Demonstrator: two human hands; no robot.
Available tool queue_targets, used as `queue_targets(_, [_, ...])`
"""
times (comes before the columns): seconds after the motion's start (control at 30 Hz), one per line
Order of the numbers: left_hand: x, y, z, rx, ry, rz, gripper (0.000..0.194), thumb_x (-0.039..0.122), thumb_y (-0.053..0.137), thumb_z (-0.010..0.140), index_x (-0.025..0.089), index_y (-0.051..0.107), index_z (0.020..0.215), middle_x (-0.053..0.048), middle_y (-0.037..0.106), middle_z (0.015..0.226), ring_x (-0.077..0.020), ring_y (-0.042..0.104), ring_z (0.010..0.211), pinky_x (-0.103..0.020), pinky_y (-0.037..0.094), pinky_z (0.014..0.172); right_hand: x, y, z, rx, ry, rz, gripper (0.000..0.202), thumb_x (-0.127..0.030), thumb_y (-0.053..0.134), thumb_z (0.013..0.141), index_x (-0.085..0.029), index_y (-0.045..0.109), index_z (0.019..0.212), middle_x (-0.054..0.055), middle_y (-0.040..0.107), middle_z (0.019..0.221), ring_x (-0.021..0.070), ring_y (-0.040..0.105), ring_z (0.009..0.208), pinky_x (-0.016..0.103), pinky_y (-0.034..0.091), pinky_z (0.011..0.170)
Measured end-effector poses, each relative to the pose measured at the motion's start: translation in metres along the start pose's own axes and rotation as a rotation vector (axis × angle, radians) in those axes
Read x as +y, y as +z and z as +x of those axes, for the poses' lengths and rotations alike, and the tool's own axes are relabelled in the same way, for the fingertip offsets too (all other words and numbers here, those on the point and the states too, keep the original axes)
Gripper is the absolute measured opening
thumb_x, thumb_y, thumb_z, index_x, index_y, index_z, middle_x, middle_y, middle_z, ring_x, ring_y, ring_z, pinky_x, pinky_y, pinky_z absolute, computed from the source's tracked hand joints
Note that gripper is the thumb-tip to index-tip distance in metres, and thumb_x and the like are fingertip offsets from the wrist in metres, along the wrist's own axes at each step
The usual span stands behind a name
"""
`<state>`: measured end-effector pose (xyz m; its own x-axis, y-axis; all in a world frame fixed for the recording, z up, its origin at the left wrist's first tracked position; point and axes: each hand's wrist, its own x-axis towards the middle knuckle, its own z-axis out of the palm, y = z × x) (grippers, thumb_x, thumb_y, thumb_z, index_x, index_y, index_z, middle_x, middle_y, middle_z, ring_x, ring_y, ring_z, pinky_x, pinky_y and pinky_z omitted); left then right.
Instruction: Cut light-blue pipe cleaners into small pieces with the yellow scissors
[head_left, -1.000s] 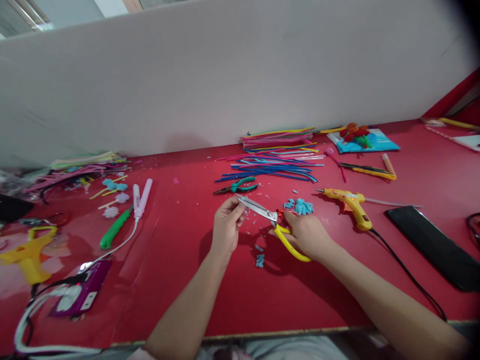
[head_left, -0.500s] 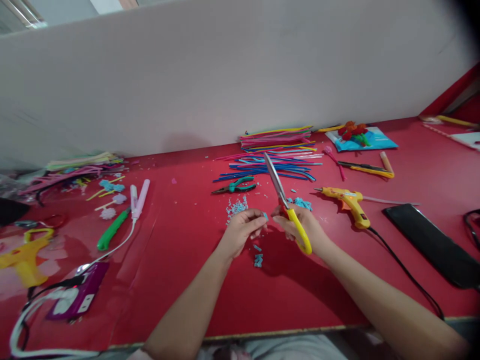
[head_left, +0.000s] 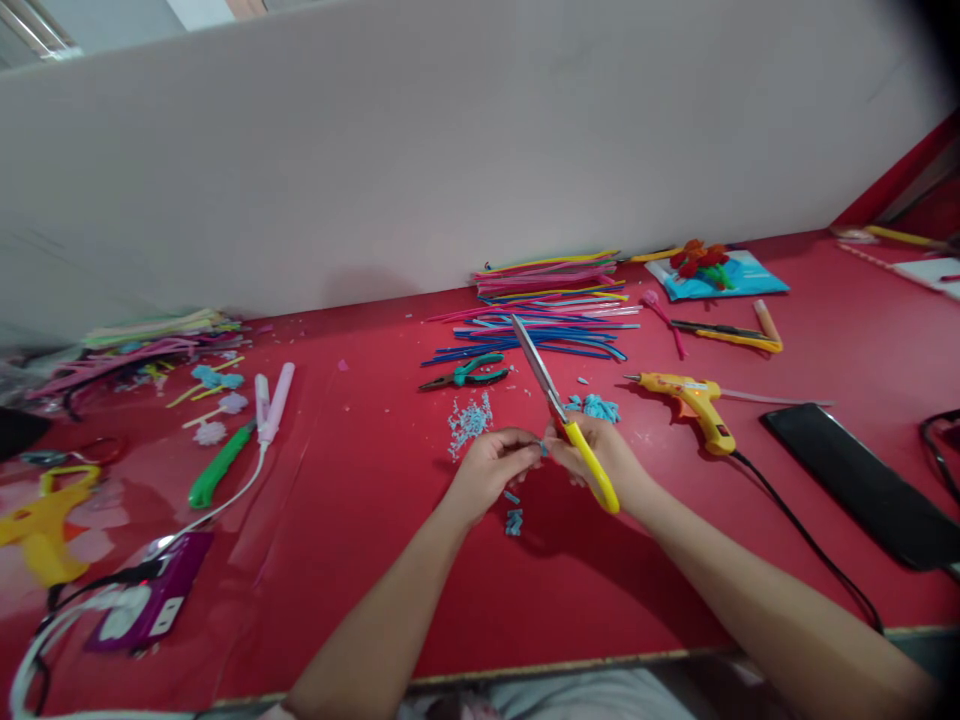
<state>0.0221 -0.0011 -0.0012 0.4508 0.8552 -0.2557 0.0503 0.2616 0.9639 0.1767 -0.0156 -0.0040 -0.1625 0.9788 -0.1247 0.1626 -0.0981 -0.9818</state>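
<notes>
Between its thumb and fingers, my left hand (head_left: 491, 475) pinches a small blue piece (head_left: 544, 449), apparently cut from a pipe cleaner. My right hand (head_left: 600, 455) holds scissors (head_left: 583, 450) with yellow handles, their blades pointing up and away to the left. Its fingertips meet the blue piece from the other side. Below the hands lie several short blue pieces (head_left: 514, 522) on the red table. A scatter of pale blue clippings (head_left: 471, 420) is just beyond my left hand. Behind my right hand sits a small heap of blue pieces (head_left: 600, 407).
Pliers (head_left: 465, 373) lie beyond the hands, before bundles of pipe cleaners (head_left: 547, 280). A yellow glue gun (head_left: 694, 400) and a black pouch (head_left: 855, 485) are at right. At left are a green-handled cutter (head_left: 221, 470), a pink hair straightener (head_left: 274, 410) and a purple power strip (head_left: 161, 595).
My hands have come together, so my right fingertips now touch the blue piece in my left hand. The view has shifted slightly.
</notes>
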Motion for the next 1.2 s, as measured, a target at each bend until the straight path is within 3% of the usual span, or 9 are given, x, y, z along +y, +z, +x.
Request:
queue_targets(0.17, [-0.004,0.004,0.001,0.175,0.133,0.159,0.011,0.023,0.061,0.063,0.014,0.058,0.068,0.002,0.052,0.062,-0.0090,0.046,0.057,-0.021,0.035,0.055,0.008,0.004,0.003,0.086,-0.039,-0.124,0.008,-0.023,0.049,0.067,-0.019,0.042,0.065,-0.009,0.035,0.045,0.0056,0.034,0.039,0.018,0.027,0.040])
queue_targets(0.37, [-0.007,0.004,0.002,0.163,0.192,0.242,0.007,0.020,0.057,0.064,0.015,0.058,0.069,0.001,0.053,0.063,-0.0106,0.048,0.059,-0.022,0.037,0.057,0.014,0.007,0.005,0.132,-0.129,-0.248,0.012,-0.027,0.049,0.067,-0.018,0.041,0.065,-0.005,0.039,0.056,0.0078,0.037,0.051,0.020,0.026,0.046])
queue_targets(0.5, [-0.004,0.002,0.002,0.210,0.162,0.126,0.007,0.022,0.059,0.065,0.015,0.057,0.066,0.003,0.050,0.060,-0.0078,0.045,0.054,-0.019,0.035,0.053,0.009,0.001,0.003,0.093,-0.146,-0.375,0.017,-0.033,0.048,0.071,-0.019,0.040,0.065,-0.004,0.043,0.059,0.0080,0.038,0.052,0.019,0.025,0.046])
queue_targets(0.6, [-0.002,-0.004,0.002,0.327,0.130,-0.036,0.013,0.025,0.061,0.064,0.015,0.057,0.072,0.004,0.049,0.056,-0.0050,0.039,0.045,-0.017,0.031,0.044,0.002,-0.006,0.000,0.095,-0.137,-0.623,0.024,-0.042,0.050,0.069,-0.020,0.041,0.068,-0.004,0.043,0.056,0.0083,0.037,0.048,0.020,0.024,0.045])
queue_targets(0.73, [0.001,-0.015,0.004,0.430,0.187,-0.195,0.014,0.024,0.061,0.065,0.014,0.055,0.073,0.004,0.048,0.056,-0.0031,0.037,0.043,-0.016,0.025,0.040,0.001,-0.008,-0.004,0.057,-0.133,-0.928,0.036,-0.055,0.046,0.069,-0.020,0.044,0.078,-0.002,0.050,0.057,0.0107,0.043,0.047,0.021,0.022,0.045])
queue_targets(0.87, [0.004,-0.021,0.004,0.433,0.271,-0.246,0.009,0.023,0.058,0.068,0.014,0.054,0.070,0.005,0.044,0.054,-0.0024,0.036,0.043,-0.015,0.023,0.039,0.003,-0.003,-0.006,0.004,-0.137,-1.045,0.044,-0.061,0.039,0.070,-0.020,0.045,0.082,0.002,0.056,0.062,0.0142,0.051,0.054,0.022,0.023,0.047])
queue_targets(1.2, [0.008,-0.025,0.002,0.397,0.315,-0.275,0.007,0.022,0.058,0.069,0.016,0.055,0.071,0.005,0.044,0.056,-0.0031,0.035,0.044,-0.016,0.023,0.040,0.000,-0.003,-0.006,-0.061,-0.122,-1.090,0.037,-0.054,0.036,0.076,-0.018,0.045,0.081,0.005,0.059,0.066,0.0167,0.055,0.057,0.023,0.023,0.048])
